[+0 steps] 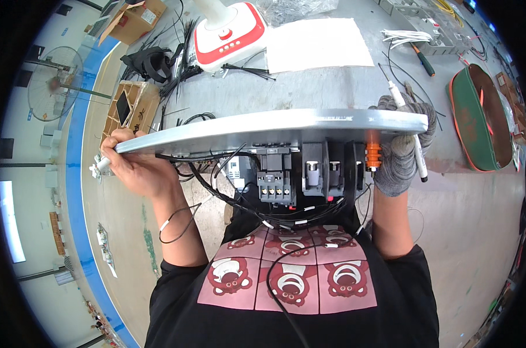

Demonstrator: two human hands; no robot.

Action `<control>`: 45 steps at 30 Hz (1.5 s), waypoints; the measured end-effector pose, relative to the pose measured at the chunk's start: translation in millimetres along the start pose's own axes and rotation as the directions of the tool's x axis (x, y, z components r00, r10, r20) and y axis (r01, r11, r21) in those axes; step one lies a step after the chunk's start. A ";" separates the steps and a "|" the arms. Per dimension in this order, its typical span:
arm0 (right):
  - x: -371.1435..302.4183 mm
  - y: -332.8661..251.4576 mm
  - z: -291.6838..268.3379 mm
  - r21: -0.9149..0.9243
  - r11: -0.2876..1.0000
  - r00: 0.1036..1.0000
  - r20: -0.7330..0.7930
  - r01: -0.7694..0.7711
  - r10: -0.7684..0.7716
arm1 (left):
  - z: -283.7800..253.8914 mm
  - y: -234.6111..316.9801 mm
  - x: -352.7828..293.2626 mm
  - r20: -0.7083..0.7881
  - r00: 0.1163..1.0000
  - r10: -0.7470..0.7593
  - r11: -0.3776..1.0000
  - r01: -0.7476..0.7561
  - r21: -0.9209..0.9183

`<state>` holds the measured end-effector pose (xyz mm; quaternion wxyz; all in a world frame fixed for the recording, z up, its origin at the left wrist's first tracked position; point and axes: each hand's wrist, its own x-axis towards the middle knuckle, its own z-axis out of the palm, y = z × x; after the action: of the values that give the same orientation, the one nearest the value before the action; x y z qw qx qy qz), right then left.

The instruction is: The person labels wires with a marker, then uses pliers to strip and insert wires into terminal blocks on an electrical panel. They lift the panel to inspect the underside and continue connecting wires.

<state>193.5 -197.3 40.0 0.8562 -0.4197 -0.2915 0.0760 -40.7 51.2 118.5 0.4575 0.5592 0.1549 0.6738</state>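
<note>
Left hand (pixel 136 164): gripping left end of grey panel (pixel 263 124), fingers folded | right gloved hand (pixel 397 159): gripping right end, also holding white pen (pixel 420 164) | panel: spanning between them, long axis running left–right, switchgear (pixel 275 178) facing near side | neither hand sitting closer

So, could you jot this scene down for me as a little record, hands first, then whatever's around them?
Left hand: bare, gripping the left end of the panel
Right hand: grey-gloved, on the panel's right end, a white pen in its grip
Panel: grey, seen edge-on, in front of the body
Panel's near side: black blocks, orange part, loose black wires
Table: white-and-red base, paper, screwdriver
Far right: green bin
</note>
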 end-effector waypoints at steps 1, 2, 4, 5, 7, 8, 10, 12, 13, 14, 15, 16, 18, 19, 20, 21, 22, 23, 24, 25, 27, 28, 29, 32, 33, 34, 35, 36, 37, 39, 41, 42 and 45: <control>0.3 1.7 -1.3 0.014 1.000 1.000 0.009 0.006 -0.007 | -6.5 -1.4 1.3 0.021 1.000 -0.005 1.000 0.005 -0.002; 1.5 3.1 -2.6 0.002 1.000 1.000 0.008 0.006 -0.006 | -11.9 -3.0 2.5 0.038 0.999 -0.008 1.000 0.008 -0.006; 2.2 5.0 -4.1 -0.020 1.000 1.000 0.007 0.005 -0.005 | -15.6 -4.2 2.9 0.056 0.998 -0.004 1.000 0.003 0.004; 2.0 3.3 -2.4 -0.011 1.000 1.000 0.002 -0.005 0.005 | -14.3 -5.4 3.8 0.055 0.998 0.000 1.000 -0.001 0.016; 1.5 -1.8 2.2 0.009 1.000 1.000 -0.006 -0.025 0.025 | -11.4 -6.0 4.3 0.043 0.999 0.009 0.999 -0.011 0.037; 1.4 -1.0 1.7 0.007 1.000 1.000 -0.014 -0.024 0.024 | -9.4 -6.0 3.5 0.034 0.999 0.014 0.999 -0.015 0.045; 1.6 1.0 0.5 0.005 1.000 0.999 -0.028 -0.022 0.022 | -8.9 -6.9 3.3 0.031 0.999 0.017 0.999 -0.018 0.040; 2.4 1.1 2.9 0.019 1.000 1.000 -0.014 -0.005 0.005 | -10.6 -7.6 3.5 0.041 0.999 0.016 1.000 -0.017 0.018; 2.6 0.8 4.2 0.026 1.000 1.000 -0.006 0.004 -0.003 | -11.3 -7.9 3.5 0.043 0.999 0.016 0.999 -0.017 0.033; 3.1 0.5 5.1 0.040 0.999 1.000 -0.003 -0.004 0.004 | -11.5 -8.3 3.9 0.045 0.999 0.017 0.999 -0.019 0.047; 3.2 -0.2 5.6 0.053 0.999 1.000 0.000 -0.012 0.012 | -11.6 -8.6 4.2 0.046 0.999 0.018 0.998 -0.021 0.062; 3.5 -0.9 6.7 0.066 0.998 1.000 0.004 -0.020 0.020 | -10.9 -8.5 4.2 0.042 0.999 0.016 0.998 -0.018 0.058; 5.0 -3.0 11.4 0.036 0.999 1.000 -0.020 0.003 -0.003 | -9.2 -7.2 2.7 0.029 0.999 0.013 0.999 -0.014 0.050; 4.9 -2.1 11.6 0.022 1.000 0.999 -0.034 0.014 -0.013 | -9.4 -6.6 2.5 0.022 1.000 0.000 1.000 0.000 0.023; 5.0 -2.1 11.1 0.006 1.000 0.999 -0.047 0.025 -0.025 | -7.9 -5.4 1.9 0.014 1.000 -0.006 1.000 0.006 0.017; 4.5 -2.1 8.5 0.031 0.999 1.000 -0.026 0.019 -0.018 | -5.5 -3.7 1.2 0.007 1.000 -0.013 1.000 0.013 0.010; 4.3 -2.3 5.7 0.056 0.998 1.000 -0.005 0.012 -0.012 | -3.8 -2.6 1.0 0.000 1.000 -0.019 1.000 0.019 0.003; 2.5 -3.3 6.6 0.078 0.997 1.000 -0.015 0.014 -0.012 | -4.4 -1.8 0.8 0.000 1.000 -0.010 1.000 0.010 0.019; 1.5 -3.2 7.3 0.100 0.995 1.000 -0.026 0.015 -0.012 | -6.4 -1.4 1.1 0.009 1.000 -0.002 1.000 0.002 0.021; 2.8 1.1 4.4 0.057 0.996 0.998 -0.016 0.068 -0.067 | -8.7 -1.0 1.4 0.018 1.000 0.006 1.000 -0.007 0.023; 3.6 -6.4 14.5 0.030 0.999 0.998 -0.059 0.030 -0.028 | -8.7 -0.9 0.5 -0.009 1.000 -0.006 1.000 0.006 0.001; 3.0 -9.4 18.5 0.018 1.000 0.997 -0.081 0.010 -0.009 | -8.0 -0.7 0.0 -0.020 1.000 -0.008 1.000 0.008 0.000; 2.3 -9.0 15.0 0.007 1.000 0.993 -0.113 -0.024 0.024 | -6.5 -1.0 0.3 -0.030 0.999 -0.009 1.000 0.009 -0.004; 0.3 -6.8 5.6 0.012 0.998 0.990 -0.124 -0.066 0.067 | -5.6 -1.1 0.8 -0.001 1.000 0.002 0.999 -0.002 -0.032; -0.9 -5.1 0.4 0.036 0.995 0.990 -0.101 -0.093 0.097 | -4.5 -0.5 0.4 0.001 1.000 0.003 0.999 -0.003 -0.038; -1.8 -3.4 -4.7 0.059 0.991 0.989 -0.078 -0.122 0.127 | -4.1 -0.7 0.3 0.004 1.000 0.003 0.999 -0.002 -0.045; -2.0 -4.3 -4.6 0.070 0.989 0.990 -0.040 -0.129 0.132 | -4.6 -1.4 0.8 -0.006 1.000 -0.004 0.998 0.003 -0.066; -2.1 -4.9 -4.4 0.084 0.987 0.990 -0.025 -0.134 0.137 | -5.4 -1.8 1.4 -0.015 1.000 -0.003 0.998 0.002 -0.060; -1.9 -5.6 -4.3 0.097 0.985 0.990 -0.009 -0.140 0.141 | -6.0 -2.1 1.9 -0.023 1.000 -0.002 0.998 0.001 -0.055; -2.7 -6.8 -4.3 0.129 0.981 0.988 -0.027 -0.147 0.151 | -7.5 -3.3 2.3 -0.020 1.000 0.006 0.999 -0.007 -0.048; 0.5 -8.7 -1.7 0.092 0.990 0.994 0.029 -0.104 0.102 | -9.9 -5.0 2.7 0.001 1.000 0.021 0.999 -0.021 -0.044; 1.5 -9.4 0.0 0.087 0.992 0.995 0.038 -0.094 0.091 | -10.0 -4.8 2.5 0.004 1.000 0.015 0.999 -0.015 -0.041; 2.7 -9.2 4.0 0.093 0.993 0.997 0.026 -0.072 0.070 | -8.3 -3.8 1.8 -0.002 1.000 0.001 0.999 -0.001 -0.039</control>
<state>192.4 -199.5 50.1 0.8683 -0.3885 -0.2821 0.1249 -46.3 57.2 114.1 0.4679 0.5495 0.1422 0.6774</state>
